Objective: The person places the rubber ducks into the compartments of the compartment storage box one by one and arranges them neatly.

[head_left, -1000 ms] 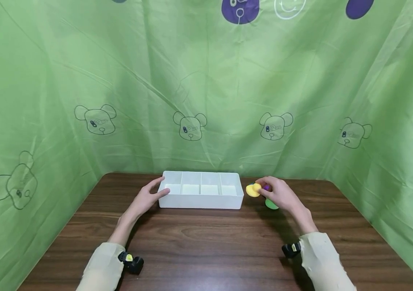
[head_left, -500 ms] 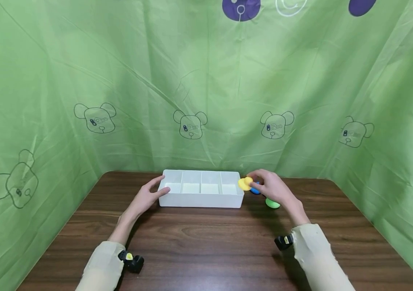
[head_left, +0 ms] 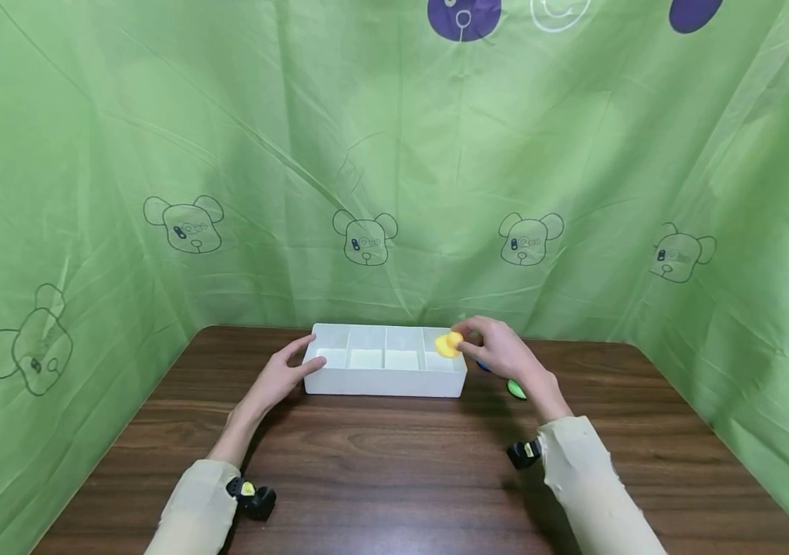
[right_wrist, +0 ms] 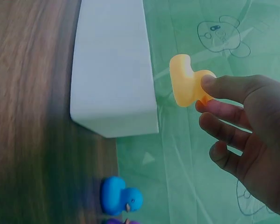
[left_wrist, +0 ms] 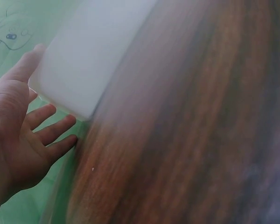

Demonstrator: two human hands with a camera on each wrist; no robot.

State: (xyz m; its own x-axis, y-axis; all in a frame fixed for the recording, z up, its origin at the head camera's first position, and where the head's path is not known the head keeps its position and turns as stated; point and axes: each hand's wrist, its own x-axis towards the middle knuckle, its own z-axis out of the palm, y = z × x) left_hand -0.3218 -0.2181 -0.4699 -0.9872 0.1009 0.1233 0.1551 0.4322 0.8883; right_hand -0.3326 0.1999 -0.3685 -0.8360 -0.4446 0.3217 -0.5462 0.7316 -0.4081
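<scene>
Pinched by its head between thumb and fingers of my right hand (head_left: pixel 501 351), a yellow rubber duck (head_left: pixel 446 345) is held above the right-end compartment of a white divided box (head_left: pixel 383 382). In the right wrist view, the duck (right_wrist: pixel 184 81) hangs clear of the box wall (right_wrist: pixel 114 70), its head partly covered by the thumb. My left hand (head_left: pixel 281 379) rests at the box's left end, fingers spread and fairly straight. The left wrist view shows this hand (left_wrist: pixel 25 144) with its thumb at the box's edge and the other fingers loosely extended beside the end.
A blue rubber duck (right_wrist: pixel 116 196) sits right of the box, with part of a purple one (right_wrist: pixel 114 221) beside it. A green toy (head_left: pixel 516 389) lies under the right wrist, partly hidden. Green patterned cloth (head_left: pixel 394 193) hangs behind the brown wooden table (head_left: pixel 380 478).
My right hand has carried the yellow rubber duck leftward, from beside the box to above its right end. The left hand and the box have stayed in place.
</scene>
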